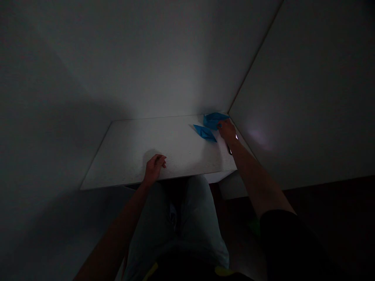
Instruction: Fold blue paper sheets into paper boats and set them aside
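Two folded blue paper boats are at the right end of a white tabletop (pixel 140 144). The larger boat (pixel 211 120) stands in the back right corner, and my right hand (pixel 227 129) is at its right side, fingers closed on its edge. Just in front lies the smaller boat (pixel 204 133), touched by neither hand. Partly hidden under my right wrist is a phone (pixel 229 149) with a lit edge. My left hand (pixel 155 168) hovers at the table's front edge, fingers loosely curled and apart, holding nothing.
White walls (pixel 164 58) rise behind the table and on both sides. The right wall (pixel 307 97) meets the table close beside the phone. My knees (pixel 199 195) are under the front edge. The room is dim.
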{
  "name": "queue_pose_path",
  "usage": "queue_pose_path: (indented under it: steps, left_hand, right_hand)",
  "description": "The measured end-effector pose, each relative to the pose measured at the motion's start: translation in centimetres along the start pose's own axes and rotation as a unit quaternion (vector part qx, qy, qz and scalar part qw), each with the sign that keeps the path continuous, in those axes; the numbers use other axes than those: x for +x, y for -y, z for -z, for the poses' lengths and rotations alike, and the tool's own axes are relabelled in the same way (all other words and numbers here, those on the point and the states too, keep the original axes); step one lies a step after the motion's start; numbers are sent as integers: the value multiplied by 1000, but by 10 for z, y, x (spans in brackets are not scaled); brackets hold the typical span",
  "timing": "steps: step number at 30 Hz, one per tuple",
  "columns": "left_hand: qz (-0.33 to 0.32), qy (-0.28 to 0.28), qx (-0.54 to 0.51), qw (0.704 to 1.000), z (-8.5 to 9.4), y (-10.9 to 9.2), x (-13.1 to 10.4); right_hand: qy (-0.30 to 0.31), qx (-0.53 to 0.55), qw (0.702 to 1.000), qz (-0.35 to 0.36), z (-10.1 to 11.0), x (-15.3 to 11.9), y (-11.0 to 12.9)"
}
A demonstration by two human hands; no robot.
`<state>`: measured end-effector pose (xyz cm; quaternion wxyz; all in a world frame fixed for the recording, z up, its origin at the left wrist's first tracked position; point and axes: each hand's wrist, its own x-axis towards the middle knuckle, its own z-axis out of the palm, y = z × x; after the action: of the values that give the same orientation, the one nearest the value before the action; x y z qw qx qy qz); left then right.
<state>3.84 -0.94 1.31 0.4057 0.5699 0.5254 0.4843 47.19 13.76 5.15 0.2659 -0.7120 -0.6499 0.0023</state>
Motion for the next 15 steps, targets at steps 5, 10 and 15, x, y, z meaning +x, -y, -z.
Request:
queue_pose_path:
  steps: [5, 10, 15]
  left_hand:
    - [-8, 2, -11, 1000, -2, -1, 1]
    - [-18, 3, -31, 999, -4, 2, 2]
    - [-24, -34, -104, 994, -9, 9, 6]
  right_hand:
    - [-52, 83, 995, 22, 23, -2, 13]
    - [-87, 183, 975, 94, 51, -24, 53]
    - [-55, 213, 955, 199, 39, -85, 113]
